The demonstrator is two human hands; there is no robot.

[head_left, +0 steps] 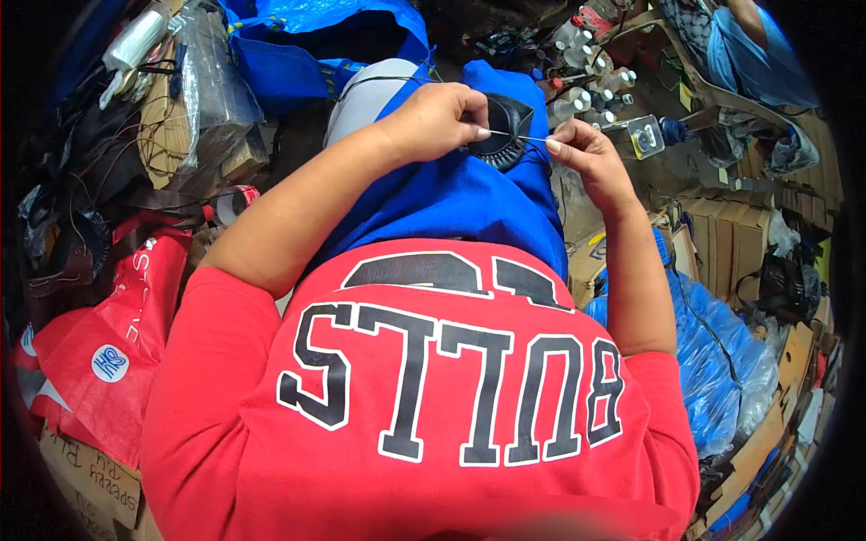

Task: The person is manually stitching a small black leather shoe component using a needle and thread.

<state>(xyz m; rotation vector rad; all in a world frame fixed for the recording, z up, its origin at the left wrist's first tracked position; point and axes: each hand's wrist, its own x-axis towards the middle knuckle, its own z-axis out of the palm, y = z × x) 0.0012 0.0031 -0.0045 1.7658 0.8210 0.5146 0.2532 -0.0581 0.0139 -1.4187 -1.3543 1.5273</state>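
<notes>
A thin pale strand [514,136], which looks like thread, runs straight between my two hands above my lap. My left hand [442,117] pinches its left end between thumb and fingers. At the other end my right hand [591,162] closes thumb against forefinger. Beneath the strand, a black shoe [518,115] with a ridged or stitched edge rests on my blue-clothed legs; my left hand and the strand partly cover it. A dark thin cord passes over my knee beside my left hand.
A blue bag [316,45] lies ahead. Several small bottles [595,95] stand at the far right. Cardboard boxes [735,239] and blue plastic wrapping [708,352] crowd my right side. To my left are a red bag [108,347] and a plastic-wrapped stack [203,90].
</notes>
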